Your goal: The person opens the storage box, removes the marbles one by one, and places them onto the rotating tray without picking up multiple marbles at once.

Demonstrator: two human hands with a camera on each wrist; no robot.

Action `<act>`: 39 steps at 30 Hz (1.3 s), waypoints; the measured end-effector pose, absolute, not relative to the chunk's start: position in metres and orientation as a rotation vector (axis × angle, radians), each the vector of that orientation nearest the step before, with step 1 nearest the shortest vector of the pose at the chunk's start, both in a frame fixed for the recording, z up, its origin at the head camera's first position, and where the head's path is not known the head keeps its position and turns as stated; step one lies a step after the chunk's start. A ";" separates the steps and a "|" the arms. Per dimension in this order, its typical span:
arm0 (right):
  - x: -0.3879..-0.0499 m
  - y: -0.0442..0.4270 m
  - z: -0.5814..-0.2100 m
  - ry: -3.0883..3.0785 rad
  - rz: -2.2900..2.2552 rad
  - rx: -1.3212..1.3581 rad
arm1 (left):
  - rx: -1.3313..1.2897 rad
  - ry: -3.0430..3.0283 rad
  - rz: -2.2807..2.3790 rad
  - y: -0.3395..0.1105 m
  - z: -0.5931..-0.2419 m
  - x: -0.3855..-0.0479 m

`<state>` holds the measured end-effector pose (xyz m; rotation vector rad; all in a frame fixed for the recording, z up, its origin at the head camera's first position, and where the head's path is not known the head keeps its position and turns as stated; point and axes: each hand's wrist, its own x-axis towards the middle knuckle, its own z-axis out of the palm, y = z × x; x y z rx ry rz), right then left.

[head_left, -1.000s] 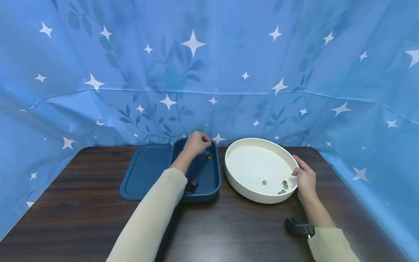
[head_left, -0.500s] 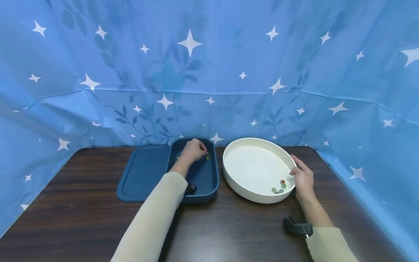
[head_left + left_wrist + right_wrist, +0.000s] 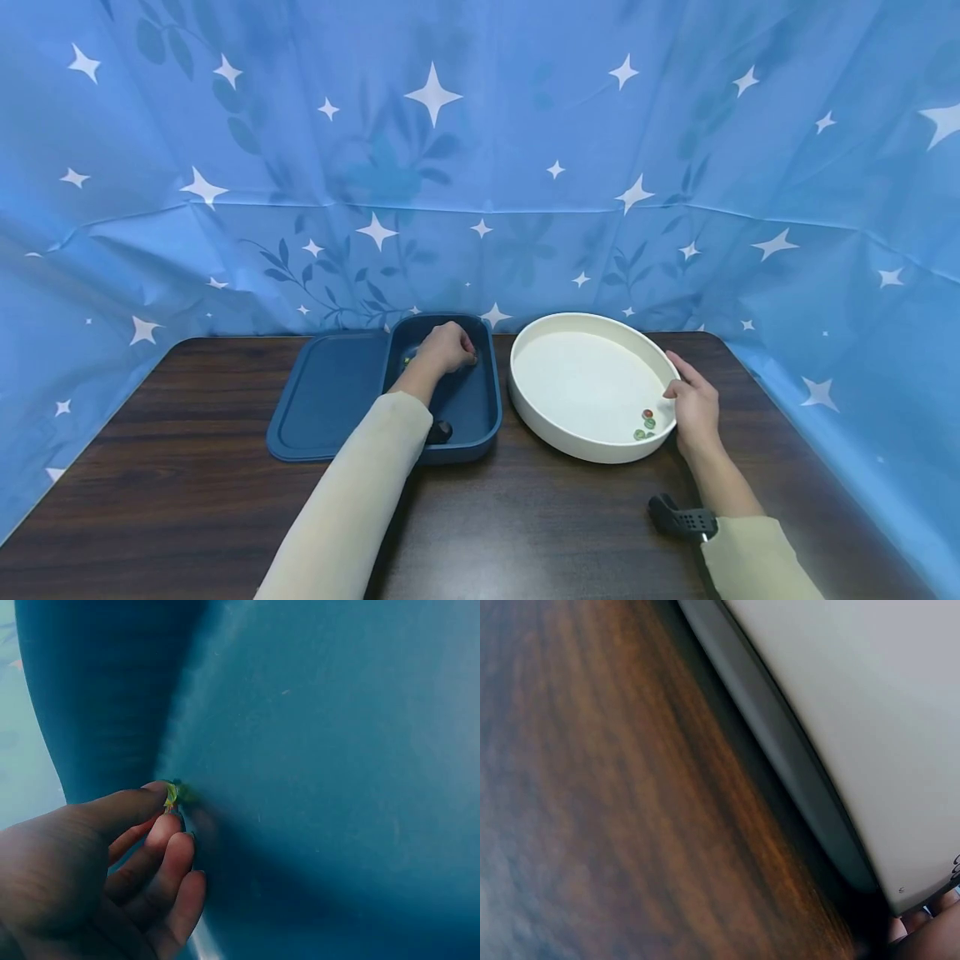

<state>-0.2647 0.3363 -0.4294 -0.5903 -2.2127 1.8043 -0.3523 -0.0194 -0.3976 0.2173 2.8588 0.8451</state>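
Blue plastic walls of a box [image 3: 476, 407] stand around the left hand [image 3: 444, 347], whose thumb and finger pinch a green marble [image 3: 171, 796] toward the far right side. Just beside it on the bench [image 3: 555, 525], the right hand [image 3: 696, 408] holds the right rim of a round white tray [image 3: 573, 387], where a few other marbles [image 3: 648, 423], red and green, lie near that hand.

The far side is closed off by a blue cloth [image 3: 510, 133], printed with white four-pointed stars [image 3: 433, 95] and darker leafy sprigs [image 3: 283, 250]. It is crossed by a long crease [image 3: 435, 209] and rumpled at left. Before it is set a dark brown, wood-grained table [image 3: 570, 517], its near part touched by a pale gleam [image 3: 465, 575].
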 end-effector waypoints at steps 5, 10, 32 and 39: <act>-0.265 0.337 -0.429 -2.201 1.806 -0.583 | 0.265 2.847 0.823 -0.018 -0.396 -0.352; -0.266 0.336 -0.429 -2.205 1.811 -0.573 | 0.251 2.875 0.887 -0.018 -0.388 -0.351; -0.266 0.338 -0.434 -2.215 1.812 -0.601 | 0.508 2.849 1.037 0.060 -0.334 -0.315; -0.267 0.338 -0.433 -2.209 1.832 -0.589 | 0.563 2.834 0.978 0.104 -0.356 -0.303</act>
